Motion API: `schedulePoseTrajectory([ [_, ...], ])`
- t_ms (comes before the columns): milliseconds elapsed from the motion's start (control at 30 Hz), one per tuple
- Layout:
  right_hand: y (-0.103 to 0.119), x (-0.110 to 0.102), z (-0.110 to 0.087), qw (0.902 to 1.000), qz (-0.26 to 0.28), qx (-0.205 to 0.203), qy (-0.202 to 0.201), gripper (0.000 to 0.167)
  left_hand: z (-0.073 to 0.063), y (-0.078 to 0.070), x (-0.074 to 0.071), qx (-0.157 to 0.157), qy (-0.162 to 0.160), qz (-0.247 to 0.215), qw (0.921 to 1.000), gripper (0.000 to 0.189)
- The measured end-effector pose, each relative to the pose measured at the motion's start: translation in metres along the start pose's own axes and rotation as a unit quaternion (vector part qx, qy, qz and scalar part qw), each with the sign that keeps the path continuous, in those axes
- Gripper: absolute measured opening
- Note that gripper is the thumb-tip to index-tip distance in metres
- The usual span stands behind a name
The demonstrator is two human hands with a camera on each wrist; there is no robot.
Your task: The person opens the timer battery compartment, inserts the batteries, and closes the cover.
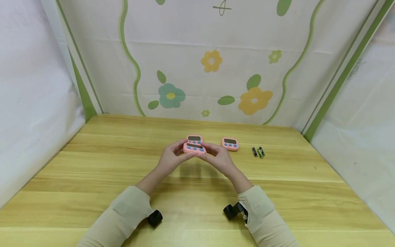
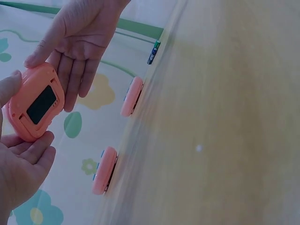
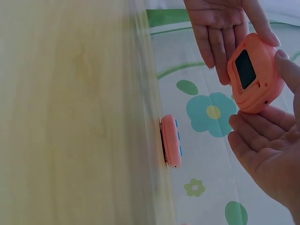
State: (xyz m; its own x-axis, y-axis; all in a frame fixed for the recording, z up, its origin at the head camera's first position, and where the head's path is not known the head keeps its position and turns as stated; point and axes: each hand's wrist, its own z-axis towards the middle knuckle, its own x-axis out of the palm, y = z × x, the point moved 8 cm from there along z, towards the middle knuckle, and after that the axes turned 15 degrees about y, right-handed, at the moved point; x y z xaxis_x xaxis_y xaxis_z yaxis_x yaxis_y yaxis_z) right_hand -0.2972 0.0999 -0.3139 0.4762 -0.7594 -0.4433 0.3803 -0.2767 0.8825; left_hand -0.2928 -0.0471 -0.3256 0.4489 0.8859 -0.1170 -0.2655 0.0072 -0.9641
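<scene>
Both hands hold a pink digital timer (image 1: 194, 149) above the table, its grey screen and blue buttons facing up. My left hand (image 1: 171, 158) pinches its left side, and my right hand (image 1: 219, 160) grips the right side, thumbs at the near edge. From below, the left wrist view shows the underside of this timer (image 2: 30, 93) with a black rectangle on it; the same back (image 3: 255, 77) appears in the right wrist view. Just behind the hands lies a second pink timer (image 1: 194, 138), partly covered by the held one. A third pink timer (image 1: 229, 144) sits right of the right hand.
Small batteries lie to the right of the third timer, a dark one (image 1: 254, 152) and a green one (image 1: 260, 153) among them. The wooden table (image 1: 108, 164) ends at a flower-printed cloth (image 1: 191, 61) at the back, with white cloth walls on both sides.
</scene>
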Motion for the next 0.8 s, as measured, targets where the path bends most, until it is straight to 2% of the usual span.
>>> schedulePoseTrajectory([
  [100,0.003,0.0,0.0,0.9997,0.021,-0.005,-0.011,0.046,0.0,0.002,0.0,0.001,-0.001,-0.009,1.0,0.062],
  [233,0.018,0.002,-0.003,0.9987,0.037,-0.027,-0.02,0.041,0.0,0.005,0.0,-0.01,-0.004,-0.019,0.9998,0.061],
  [333,0.029,0.003,-0.006,0.9983,0.027,-0.041,-0.03,0.036,0.0,0.006,0.0,-0.013,-0.008,-0.023,0.9996,0.06],
  [567,0.033,0.003,-0.006,0.9978,0.011,-0.053,-0.038,0.03,0.001,0.004,0.002,0.009,-0.002,-0.024,0.9997,0.055],
  [800,0.031,0.003,-0.004,0.9959,0.058,-0.066,-0.023,0.037,0.001,0.004,0.002,0.005,-0.003,-0.011,0.9999,0.054],
])
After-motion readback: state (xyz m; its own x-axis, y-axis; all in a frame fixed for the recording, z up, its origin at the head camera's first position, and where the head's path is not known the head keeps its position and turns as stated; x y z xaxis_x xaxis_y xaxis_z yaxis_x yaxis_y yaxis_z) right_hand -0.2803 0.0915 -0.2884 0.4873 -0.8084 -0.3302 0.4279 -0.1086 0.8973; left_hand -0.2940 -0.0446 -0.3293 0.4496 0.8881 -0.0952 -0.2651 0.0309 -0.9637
